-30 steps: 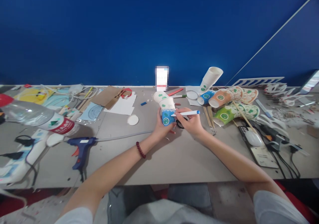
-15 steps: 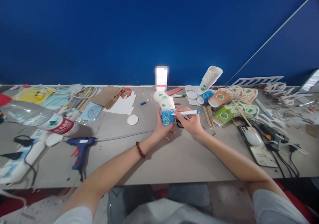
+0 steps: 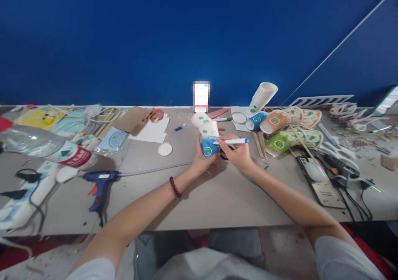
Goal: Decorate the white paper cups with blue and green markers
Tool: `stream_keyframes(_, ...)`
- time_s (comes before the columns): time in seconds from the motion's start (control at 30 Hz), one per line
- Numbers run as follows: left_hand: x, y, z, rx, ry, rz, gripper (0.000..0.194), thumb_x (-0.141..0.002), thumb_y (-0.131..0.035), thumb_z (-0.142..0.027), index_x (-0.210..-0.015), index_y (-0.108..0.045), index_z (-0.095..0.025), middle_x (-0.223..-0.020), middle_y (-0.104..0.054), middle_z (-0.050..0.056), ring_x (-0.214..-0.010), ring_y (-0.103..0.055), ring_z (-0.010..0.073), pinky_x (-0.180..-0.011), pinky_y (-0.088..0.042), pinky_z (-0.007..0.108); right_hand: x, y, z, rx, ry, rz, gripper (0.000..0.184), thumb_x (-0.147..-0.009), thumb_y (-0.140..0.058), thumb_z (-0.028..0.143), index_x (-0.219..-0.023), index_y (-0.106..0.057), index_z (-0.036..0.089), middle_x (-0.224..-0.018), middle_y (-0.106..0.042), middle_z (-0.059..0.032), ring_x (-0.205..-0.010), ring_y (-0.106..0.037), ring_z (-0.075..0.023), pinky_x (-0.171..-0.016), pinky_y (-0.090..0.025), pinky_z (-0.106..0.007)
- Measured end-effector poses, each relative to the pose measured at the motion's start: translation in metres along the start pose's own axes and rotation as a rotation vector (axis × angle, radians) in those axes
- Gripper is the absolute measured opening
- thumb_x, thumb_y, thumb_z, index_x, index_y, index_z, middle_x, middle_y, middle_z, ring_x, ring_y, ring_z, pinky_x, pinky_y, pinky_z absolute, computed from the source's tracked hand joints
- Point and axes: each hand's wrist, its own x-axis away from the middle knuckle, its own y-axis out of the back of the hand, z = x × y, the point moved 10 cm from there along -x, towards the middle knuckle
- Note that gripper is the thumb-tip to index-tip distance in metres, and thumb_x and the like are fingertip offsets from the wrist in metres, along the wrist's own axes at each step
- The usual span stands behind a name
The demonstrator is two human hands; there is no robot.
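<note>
My left hand (image 3: 202, 160) is wrapped round the blue base of a small stack of paper cups (image 3: 207, 135), held just above the grey table (image 3: 217, 197). The cups tilt away from me, white rims pointing up and left. My right hand (image 3: 236, 152) pinches a white marker with a blue cap (image 3: 231, 141), which lies almost level with its tip touching the blue cup. A dark red bead bracelet (image 3: 175, 187) circles my left wrist.
A blue glue gun (image 3: 101, 187) lies left of my forearm, with a water bottle (image 3: 46, 147) and a power strip (image 3: 27, 193) beyond. Loose coloured cups (image 3: 281, 126) and wooden sticks (image 3: 259, 144) crowd the right, beside a mouse (image 3: 314, 173) and cables. A white disc (image 3: 165, 149), cardboard (image 3: 134, 120) and paper lie farther back.
Almost nothing moves: both hands stay on the cups and the marker, with the marker tip shifting only slightly against the blue cup.
</note>
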Motion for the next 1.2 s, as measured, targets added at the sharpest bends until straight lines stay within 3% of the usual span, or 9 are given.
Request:
stream_keyframes(0.17,-0.001,0.001,0.000,-0.024,-0.031,0.001,0.134,-0.064,-0.089,-0.022,-0.166,-0.002,-0.034,-0.146,-0.057,0.017,-0.093,-0.070,0.0226,-0.053,-0.058,0.026,-0.004,0.004,0.000,0.008,0.013,-0.015,0.018,-0.092,-0.067,0.036,-0.085,-0.076,0.023,-0.093,-0.082,-0.0096,-0.093,-0.078,-0.0274,-0.089,-0.063,-0.045)
stream_keyframes(0.47,0.002,-0.005,-0.006,-0.005,-0.054,0.056,0.135,-0.064,-0.090,-0.024,-0.166,-0.002,-0.035,-0.144,-0.060,0.017,-0.096,-0.071,0.0237,-0.055,-0.058,0.025,0.000,-0.003,0.007,-0.001,0.005,0.057,0.019,-0.090,-0.068,0.034,-0.077,-0.075,0.022,-0.080,-0.081,-0.0075,-0.077,-0.078,-0.0258,-0.074,-0.065,-0.040)
stream_keyframes(0.67,-0.001,0.000,-0.001,-0.059,-0.060,0.029,0.133,-0.066,-0.087,-0.022,-0.166,-0.001,-0.035,-0.148,-0.055,0.018,-0.096,-0.070,0.0231,-0.054,-0.058,0.024,-0.004,0.008,-0.001,0.012,-0.003,-0.051,0.018,-0.090,-0.070,0.039,-0.083,-0.077,0.023,-0.091,-0.082,-0.0091,-0.091,-0.079,-0.0282,-0.084,-0.065,-0.043)
stream_keyframes(0.97,0.003,-0.006,-0.008,-0.007,-0.060,0.064,0.134,-0.065,-0.090,-0.026,-0.166,-0.002,-0.035,-0.144,-0.060,0.017,-0.098,-0.069,0.0237,-0.056,-0.058,0.024,0.003,0.000,0.002,-0.003,-0.021,0.016,0.021,-0.087,-0.073,0.040,-0.075,-0.075,0.024,-0.084,-0.082,-0.0090,-0.087,-0.080,-0.0303,-0.083,-0.065,-0.045)
stream_keyframes(1.2,-0.001,-0.001,-0.001,-0.032,-0.050,0.027,0.134,-0.065,-0.089,-0.024,-0.166,-0.002,-0.036,-0.145,-0.059,0.017,-0.095,-0.070,0.0227,-0.056,-0.058,0.025,-0.003,0.005,0.000,0.016,-0.004,-0.031,0.019,-0.091,-0.069,0.040,-0.084,-0.077,0.023,-0.092,-0.083,-0.0087,-0.091,-0.079,-0.0279,-0.086,-0.065,-0.043)
